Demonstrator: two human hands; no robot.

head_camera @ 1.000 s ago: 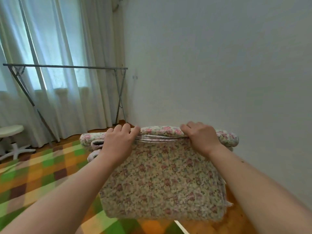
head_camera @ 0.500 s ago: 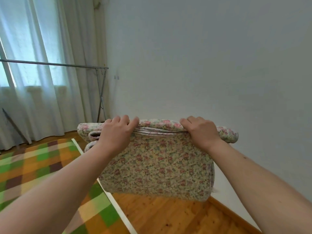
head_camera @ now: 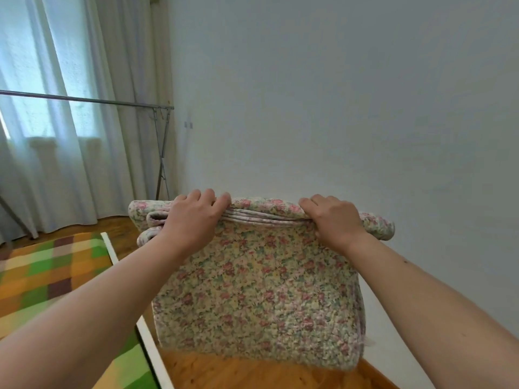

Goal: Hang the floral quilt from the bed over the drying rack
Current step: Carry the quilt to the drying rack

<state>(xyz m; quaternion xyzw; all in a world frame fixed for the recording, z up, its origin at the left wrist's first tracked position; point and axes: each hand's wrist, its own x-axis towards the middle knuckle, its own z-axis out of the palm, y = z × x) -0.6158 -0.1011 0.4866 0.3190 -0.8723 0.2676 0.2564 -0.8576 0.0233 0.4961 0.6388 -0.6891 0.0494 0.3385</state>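
Observation:
The folded floral quilt hangs in the air in front of me, held up by its top fold. My left hand grips the fold on its left part and my right hand grips it on the right, both closed over the layered edge. The metal drying rack stands at the back left before the curtains, its top bar bare, its right legs near the room's corner. The quilt is well short of the rack, lower than the bar.
The bed with a green, orange and brown checked cover and white edge lies at lower left. Wooden floor runs between the bed and the white wall on the right. Pale curtains cover the window behind the rack.
The view has shifted right and forward: the bed and rack slid to the left, the stool left the view, and floor now shows below the quilt. Both hands keep the same hold.

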